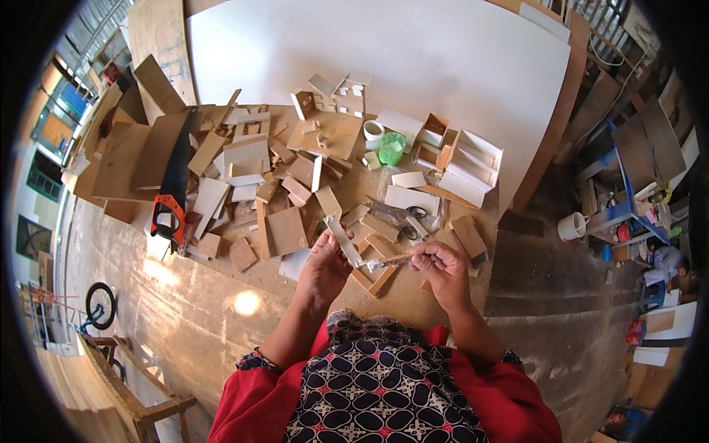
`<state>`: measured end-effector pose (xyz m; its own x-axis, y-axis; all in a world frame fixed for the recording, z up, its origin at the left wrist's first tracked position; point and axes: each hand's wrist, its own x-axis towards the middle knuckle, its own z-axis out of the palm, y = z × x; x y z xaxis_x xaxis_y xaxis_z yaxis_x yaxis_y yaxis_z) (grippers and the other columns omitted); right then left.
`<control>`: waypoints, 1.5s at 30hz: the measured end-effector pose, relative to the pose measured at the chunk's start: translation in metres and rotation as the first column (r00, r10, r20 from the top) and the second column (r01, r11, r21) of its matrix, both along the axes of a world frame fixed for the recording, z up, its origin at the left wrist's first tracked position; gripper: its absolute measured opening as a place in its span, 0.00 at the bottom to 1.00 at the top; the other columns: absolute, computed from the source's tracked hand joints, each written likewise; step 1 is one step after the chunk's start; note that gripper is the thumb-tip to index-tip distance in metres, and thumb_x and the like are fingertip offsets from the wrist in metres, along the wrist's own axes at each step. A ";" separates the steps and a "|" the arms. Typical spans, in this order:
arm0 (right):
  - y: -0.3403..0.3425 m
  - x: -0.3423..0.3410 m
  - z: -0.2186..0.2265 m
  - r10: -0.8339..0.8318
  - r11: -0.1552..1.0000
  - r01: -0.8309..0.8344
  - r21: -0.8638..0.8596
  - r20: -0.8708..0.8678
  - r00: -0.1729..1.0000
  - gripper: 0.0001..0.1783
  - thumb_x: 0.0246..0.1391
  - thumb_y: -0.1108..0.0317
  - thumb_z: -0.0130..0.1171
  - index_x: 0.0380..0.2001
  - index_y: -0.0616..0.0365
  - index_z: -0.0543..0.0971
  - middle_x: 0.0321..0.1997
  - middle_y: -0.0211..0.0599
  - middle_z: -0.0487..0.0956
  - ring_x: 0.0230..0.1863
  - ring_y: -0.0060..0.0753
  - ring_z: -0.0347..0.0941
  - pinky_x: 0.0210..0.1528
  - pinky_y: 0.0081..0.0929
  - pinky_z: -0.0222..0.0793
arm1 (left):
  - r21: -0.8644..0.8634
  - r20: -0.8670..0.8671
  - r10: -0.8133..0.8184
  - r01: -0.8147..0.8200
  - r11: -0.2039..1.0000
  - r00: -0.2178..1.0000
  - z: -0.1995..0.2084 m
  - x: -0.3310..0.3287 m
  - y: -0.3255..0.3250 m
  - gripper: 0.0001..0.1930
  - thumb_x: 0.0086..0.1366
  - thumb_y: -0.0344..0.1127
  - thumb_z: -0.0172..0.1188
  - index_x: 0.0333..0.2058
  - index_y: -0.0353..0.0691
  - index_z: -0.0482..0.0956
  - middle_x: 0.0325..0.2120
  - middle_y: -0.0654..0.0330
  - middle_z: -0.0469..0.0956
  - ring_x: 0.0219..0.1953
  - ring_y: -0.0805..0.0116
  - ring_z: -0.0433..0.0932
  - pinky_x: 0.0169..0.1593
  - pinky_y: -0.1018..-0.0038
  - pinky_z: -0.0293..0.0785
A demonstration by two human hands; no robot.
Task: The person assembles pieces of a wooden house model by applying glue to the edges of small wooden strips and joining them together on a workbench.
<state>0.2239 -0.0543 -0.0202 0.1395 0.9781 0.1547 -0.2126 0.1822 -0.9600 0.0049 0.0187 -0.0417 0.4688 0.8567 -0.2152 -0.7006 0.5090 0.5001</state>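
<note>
My left hand (322, 267) is closed around a narrow pale wooden strip (345, 242), which slants down toward the middle. A thin brown stick (396, 260) is pinched between the fingers of my right hand (444, 275). Soft white paste (374, 264) coats the stick's tip, right at the lower end of the strip. Small wood blocks (380, 227) lie just beyond both hands. Farther off, a little wooden model house (348, 98) stands on a board (325, 137).
A green plastic cup (391, 149) and a white cup (374, 133) stand mid-table near white-faced box pieces (473, 166). Wood offcuts (247, 159) crowd the left side. An orange-handled saw (168, 218) hangs over the left edge. Scissors (412, 221) lie right of centre.
</note>
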 end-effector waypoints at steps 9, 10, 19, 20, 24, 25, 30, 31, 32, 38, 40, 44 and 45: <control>0.004 -0.006 -0.002 0.069 0.988 -0.052 -0.147 0.111 0.991 0.08 0.58 0.72 0.58 0.39 0.64 0.79 0.29 0.30 0.79 0.31 0.17 0.74 0.35 0.17 0.73 | 0.027 -0.005 -0.005 0.006 1.000 1.000 -0.001 0.001 0.001 0.17 0.65 0.39 0.57 0.50 0.44 0.70 0.41 0.65 0.75 0.41 0.70 0.77 0.44 0.71 0.76; 0.004 -0.005 -0.002 0.089 0.984 -0.074 -0.163 0.090 0.992 0.08 0.59 0.72 0.58 0.39 0.64 0.79 0.29 0.29 0.79 0.31 0.17 0.74 0.35 0.17 0.73 | 0.030 -0.014 -0.007 0.008 1.000 1.000 -0.001 0.001 0.001 0.16 0.65 0.39 0.57 0.50 0.44 0.70 0.41 0.65 0.76 0.42 0.69 0.77 0.44 0.71 0.76; 0.022 -0.001 0.004 -0.074 0.979 0.008 -0.204 -0.321 0.944 0.08 0.58 0.72 0.59 0.39 0.63 0.79 0.31 0.31 0.79 0.32 0.20 0.76 0.37 0.19 0.75 | 0.210 -0.118 -0.083 0.107 0.972 0.990 0.001 0.005 -0.004 0.13 0.64 0.34 0.59 0.47 0.43 0.75 0.42 0.61 0.78 0.45 0.67 0.77 0.49 0.65 0.74; 0.024 -0.003 0.006 -0.082 0.982 0.022 -0.187 -0.319 0.944 0.08 0.58 0.72 0.59 0.40 0.63 0.79 0.31 0.31 0.79 0.32 0.20 0.76 0.38 0.19 0.75 | 0.218 -0.117 -0.086 0.110 0.970 0.989 -0.001 0.005 -0.004 0.13 0.63 0.33 0.59 0.47 0.43 0.76 0.42 0.61 0.78 0.45 0.66 0.77 0.49 0.65 0.74; 0.027 -0.006 0.010 -0.074 0.990 0.044 -0.132 -0.233 0.970 0.08 0.58 0.73 0.58 0.40 0.64 0.78 0.30 0.31 0.79 0.31 0.20 0.75 0.36 0.18 0.73 | 0.280 -0.198 -0.050 0.106 0.954 0.979 0.000 0.006 -0.006 0.12 0.61 0.30 0.61 0.45 0.41 0.77 0.41 0.59 0.80 0.45 0.66 0.78 0.50 0.66 0.74; 0.026 -0.006 0.010 -0.067 0.992 0.043 -0.115 -0.217 0.974 0.08 0.58 0.73 0.58 0.39 0.65 0.78 0.30 0.31 0.78 0.31 0.20 0.74 0.36 0.18 0.72 | 0.302 -0.215 -0.038 0.103 0.948 0.976 0.000 0.006 -0.006 0.13 0.61 0.30 0.62 0.45 0.40 0.77 0.41 0.59 0.80 0.45 0.66 0.78 0.51 0.67 0.73; 0.025 -0.006 0.004 -0.060 0.994 0.043 -0.099 -0.183 0.981 0.07 0.57 0.74 0.59 0.39 0.63 0.79 0.34 0.32 0.81 0.32 0.20 0.76 0.37 0.20 0.74 | 0.383 -0.317 0.019 0.110 0.917 0.948 0.002 0.007 -0.004 0.15 0.60 0.28 0.63 0.46 0.38 0.78 0.41 0.59 0.80 0.44 0.70 0.77 0.51 0.71 0.72; 0.026 -0.006 0.004 -0.056 0.995 0.039 -0.097 -0.184 0.981 0.07 0.57 0.74 0.59 0.39 0.63 0.79 0.34 0.32 0.81 0.31 0.20 0.76 0.37 0.20 0.74 | 0.387 -0.324 0.021 0.112 0.915 0.946 0.002 0.007 -0.004 0.15 0.60 0.28 0.63 0.46 0.37 0.78 0.41 0.59 0.80 0.44 0.71 0.77 0.51 0.72 0.72; 0.026 -0.006 0.004 -0.053 0.995 0.036 -0.095 -0.184 0.981 0.07 0.57 0.74 0.59 0.39 0.63 0.79 0.34 0.32 0.81 0.31 0.20 0.76 0.37 0.20 0.74 | 0.390 -0.332 0.023 0.115 0.914 0.943 0.002 0.007 -0.004 0.14 0.60 0.28 0.63 0.46 0.37 0.78 0.41 0.59 0.80 0.44 0.71 0.77 0.51 0.72 0.72; 0.028 -0.008 0.002 -0.063 0.961 -0.060 -0.270 -0.422 0.904 0.07 0.58 0.71 0.59 0.38 0.63 0.79 0.30 0.31 0.79 0.30 0.20 0.75 0.35 0.17 0.73 | 0.407 -0.430 0.056 0.138 0.903 0.901 -0.004 0.009 -0.005 0.14 0.60 0.28 0.63 0.46 0.38 0.78 0.40 0.60 0.81 0.44 0.71 0.77 0.51 0.72 0.71; 0.030 -0.005 0.002 -0.081 0.957 -0.078 -0.280 -0.515 0.853 0.07 0.57 0.71 0.60 0.38 0.61 0.79 0.30 0.30 0.80 0.30 0.20 0.76 0.36 0.16 0.74 | 0.395 -0.441 0.057 0.137 0.909 0.896 -0.007 0.009 -0.005 0.14 0.60 0.28 0.63 0.46 0.38 0.78 0.41 0.60 0.81 0.44 0.71 0.77 0.52 0.72 0.71; 0.030 0.003 0.001 -0.095 0.957 -0.080 -0.279 -0.561 0.822 0.07 0.57 0.72 0.60 0.39 0.60 0.79 0.31 0.31 0.80 0.31 0.20 0.77 0.37 0.16 0.75 | 0.362 -0.405 0.037 0.123 0.924 0.914 -0.009 0.009 -0.005 0.14 0.61 0.28 0.62 0.47 0.36 0.77 0.42 0.58 0.80 0.45 0.71 0.77 0.51 0.73 0.71; 0.029 0.004 0.000 -0.099 0.957 -0.073 -0.280 -0.556 0.825 0.07 0.57 0.71 0.60 0.39 0.59 0.79 0.31 0.31 0.80 0.31 0.20 0.77 0.37 0.16 0.75 | 0.358 -0.395 0.035 0.118 0.926 0.918 -0.009 0.009 -0.005 0.14 0.61 0.28 0.62 0.47 0.36 0.77 0.42 0.58 0.80 0.45 0.71 0.77 0.52 0.73 0.71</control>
<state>0.2279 -0.0249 -0.0206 0.1300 0.9644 -0.2303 -0.7262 -0.0655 -0.6844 0.0144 0.0139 -0.0507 0.4504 0.8907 -0.0609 -0.3940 0.2595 0.8817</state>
